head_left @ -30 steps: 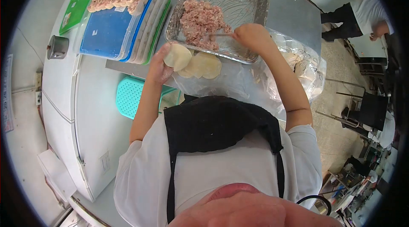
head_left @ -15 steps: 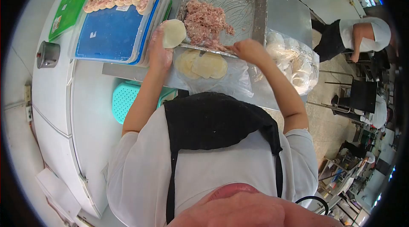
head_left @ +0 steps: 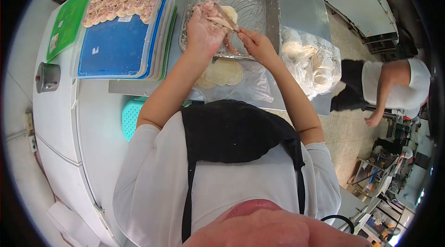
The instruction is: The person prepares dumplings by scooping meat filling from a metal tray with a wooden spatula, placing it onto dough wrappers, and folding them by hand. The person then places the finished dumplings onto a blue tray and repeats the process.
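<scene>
My left hand (head_left: 203,34) cups a round pale dough wrapper (head_left: 231,14) over the metal tray (head_left: 273,12). In my right hand (head_left: 257,48) is a thin flat spreading tool (head_left: 226,16), its blade lying against the wrapper. Pinkish minced meat (head_left: 229,45) shows in the tray below, partly hidden by my hands. More wrappers (head_left: 225,71) lie overlapping on a clear plastic sheet (head_left: 252,87) in front of the tray.
Left of the tray stands a stack of lidded containers (head_left: 113,54), its top one partly filled with rows of dumplings (head_left: 124,3). A plastic bag of pale rounds (head_left: 315,64) sits at the right. A metal pot (head_left: 47,77) is far left. Another person (head_left: 389,84) is at the right.
My left hand has brought the wrapper right, over the tray. The right hand has lifted the tool from the meat up to the wrapper. The other person has moved nearer.
</scene>
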